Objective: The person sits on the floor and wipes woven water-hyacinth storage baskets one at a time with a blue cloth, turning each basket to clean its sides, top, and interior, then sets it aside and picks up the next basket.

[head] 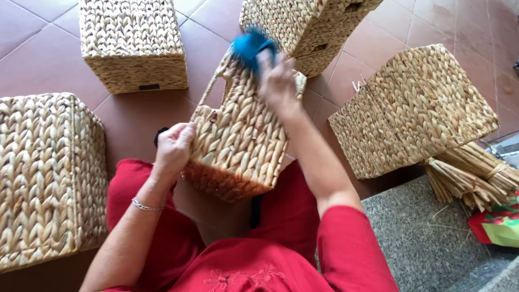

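A small woven straw basket (238, 140) rests tilted on my lap, its base toward me. My left hand (174, 147) grips its near left corner and steadies it. My right hand (277, 81) is at the basket's far edge, closed on a blue object (250, 46) that is blurred with motion, so its exact kind is unclear. I wear red clothing and a thin silver bracelet (145, 206) on the left wrist.
Several larger woven baskets stand on the reddish tile floor: one at left (48, 173), one at top left (132, 43), one at top centre (308, 27), one at right (413, 108). Bundles of dried straw (476, 176) lie on a grey stone ledge (427, 243) at right.
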